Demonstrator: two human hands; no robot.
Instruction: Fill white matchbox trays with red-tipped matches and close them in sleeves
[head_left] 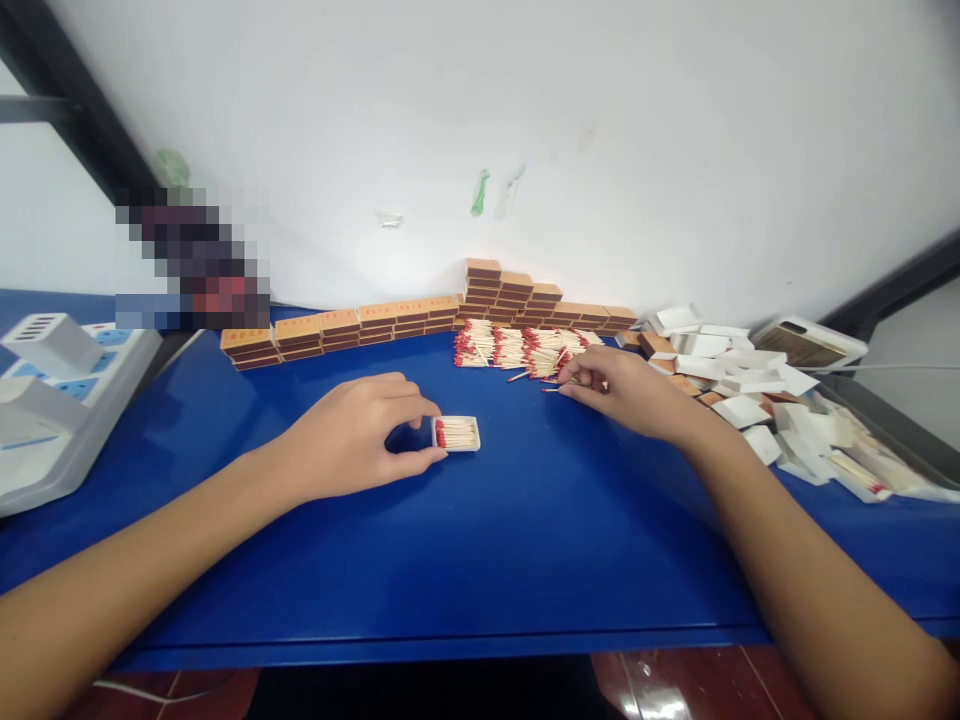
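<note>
My left hand [360, 430] rests on the blue table [480, 540], thumb and fingers pinching the left end of a small white matchbox tray [457, 434] that holds red-tipped matches. My right hand [622, 388] lies further right, its fingers closed on a few matches at the near edge of a pile of loose matches [517, 350]. A couple of stray matches lie beside its fingertips.
Rows and stacks of brown matchboxes [420, 318] line the white wall. A heap of empty white trays and sleeves [750, 385] lies at the right. A white power strip with plugs [52, 400] sits at the left edge. A phone-like object [810, 345] lies far right.
</note>
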